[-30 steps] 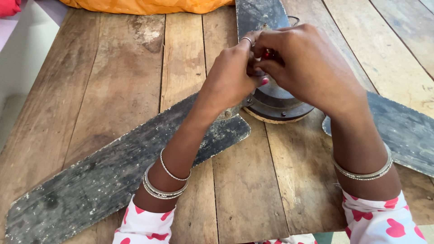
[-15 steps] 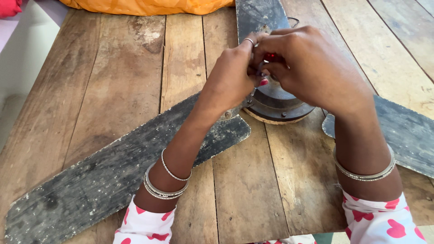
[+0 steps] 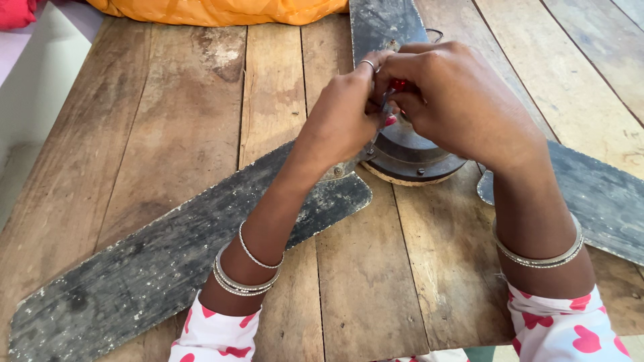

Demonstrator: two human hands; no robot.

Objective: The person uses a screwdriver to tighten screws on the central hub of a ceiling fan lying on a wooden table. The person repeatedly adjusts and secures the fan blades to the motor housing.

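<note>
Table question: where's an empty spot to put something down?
Bare planks of the wooden table lie above the long left fan blade, below the orange cloth. More between both arms, below the fan motor. Crowded: left hand and right hand over the motor.

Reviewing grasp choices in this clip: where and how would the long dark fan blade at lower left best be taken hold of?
Grip the fan blade at its free outer end, from the table's left side, probably fingers over the long edges. It lies flat; its inner end sits under the left hand by the motor hub.
</note>
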